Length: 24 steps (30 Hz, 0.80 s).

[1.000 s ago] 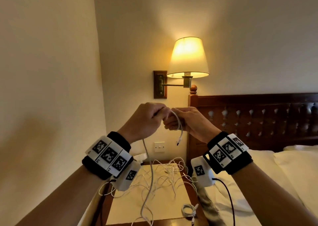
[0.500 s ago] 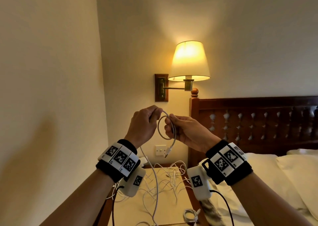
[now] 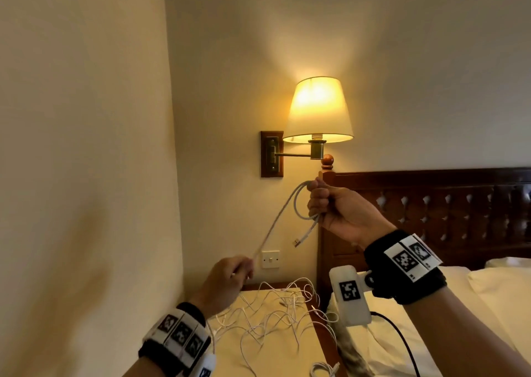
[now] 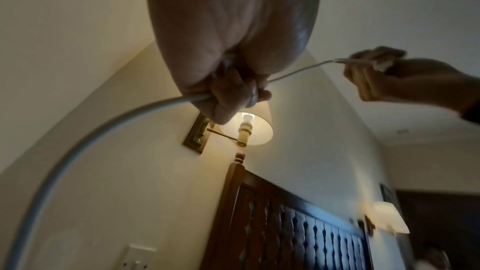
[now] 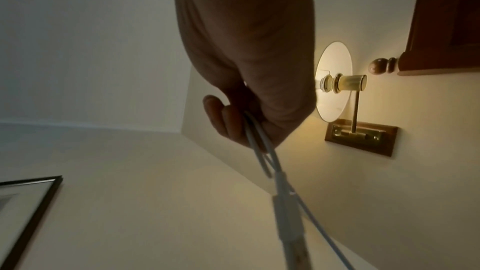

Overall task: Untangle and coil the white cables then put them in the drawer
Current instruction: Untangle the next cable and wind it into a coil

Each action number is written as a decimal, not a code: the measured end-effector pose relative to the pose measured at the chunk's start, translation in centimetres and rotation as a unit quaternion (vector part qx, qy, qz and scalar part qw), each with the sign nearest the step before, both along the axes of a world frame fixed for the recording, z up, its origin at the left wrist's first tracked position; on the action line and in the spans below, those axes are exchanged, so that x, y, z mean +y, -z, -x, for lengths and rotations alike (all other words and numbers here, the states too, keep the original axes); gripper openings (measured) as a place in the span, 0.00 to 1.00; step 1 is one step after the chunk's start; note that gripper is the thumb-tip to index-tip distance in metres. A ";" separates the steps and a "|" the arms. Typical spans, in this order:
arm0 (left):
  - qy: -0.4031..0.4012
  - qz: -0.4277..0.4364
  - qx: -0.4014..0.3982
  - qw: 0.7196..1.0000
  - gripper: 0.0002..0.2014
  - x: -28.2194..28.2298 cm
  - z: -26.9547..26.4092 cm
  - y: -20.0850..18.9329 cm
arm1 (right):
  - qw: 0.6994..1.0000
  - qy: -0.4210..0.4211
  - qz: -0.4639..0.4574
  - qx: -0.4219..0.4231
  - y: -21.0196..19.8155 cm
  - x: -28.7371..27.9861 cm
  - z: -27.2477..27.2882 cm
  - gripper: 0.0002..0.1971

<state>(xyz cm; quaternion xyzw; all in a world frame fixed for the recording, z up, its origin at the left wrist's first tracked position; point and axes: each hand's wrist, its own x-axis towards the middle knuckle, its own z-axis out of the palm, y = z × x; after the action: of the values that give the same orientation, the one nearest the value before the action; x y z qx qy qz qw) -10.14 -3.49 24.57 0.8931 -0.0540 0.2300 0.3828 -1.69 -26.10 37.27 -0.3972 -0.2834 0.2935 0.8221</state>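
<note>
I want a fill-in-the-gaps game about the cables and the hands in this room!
1. The right hand holds up a small ____ of white cable.
2. The same cable runs down to the ____ hand.
3. More cables lie in a ____ on the nightstand.
4. The lamp on the wall is switched ____.

Missing words: coil; left; tangle; on

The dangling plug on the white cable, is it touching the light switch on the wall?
Apart. The head view shows the plug hanging in air right of the light switch, bare wall between.
</note>
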 end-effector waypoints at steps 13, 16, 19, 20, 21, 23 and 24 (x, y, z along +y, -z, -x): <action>0.059 -0.193 -0.218 0.955 0.14 -6.0 3.1 -11.6 | 0.929 0.137 0.176 -0.295 1.5 2.5 1.9 0.18; 0.018 -0.197 -0.259 0.946 0.15 -5.3 2.0 -11.6 | 0.930 0.135 0.173 -0.293 1.4 2.3 2.3 0.17; -0.017 -0.194 -0.278 0.940 0.11 -4.4 1.0 -11.3 | 0.927 0.134 0.178 -0.303 1.6 2.5 2.7 0.18; -0.023 -0.192 -0.281 0.940 0.10 -4.1 0.7 -11.2 | 0.928 0.133 0.177 -0.301 1.7 2.6 2.8 0.18; -0.027 -0.192 -0.283 0.939 0.10 -3.9 0.4 -11.1 | 0.931 0.129 0.174 -0.295 1.8 2.7 2.9 0.19; -0.035 -0.198 -0.284 0.938 0.10 -3.7 0.0 -10.9 | 0.944 0.107 0.166 -0.266 2.1 2.8 3.0 0.19; -0.037 -0.198 -0.284 0.937 0.11 -3.5 -0.2 -10.7 | 0.951 0.091 0.164 -0.248 2.2 2.8 3.0 0.18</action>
<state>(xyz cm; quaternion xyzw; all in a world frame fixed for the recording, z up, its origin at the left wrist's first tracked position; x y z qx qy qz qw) -9.95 -7.00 35.28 0.8496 -0.1721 0.4727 0.1585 -4.69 -23.33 35.09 -0.6106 -0.3889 0.1520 0.6729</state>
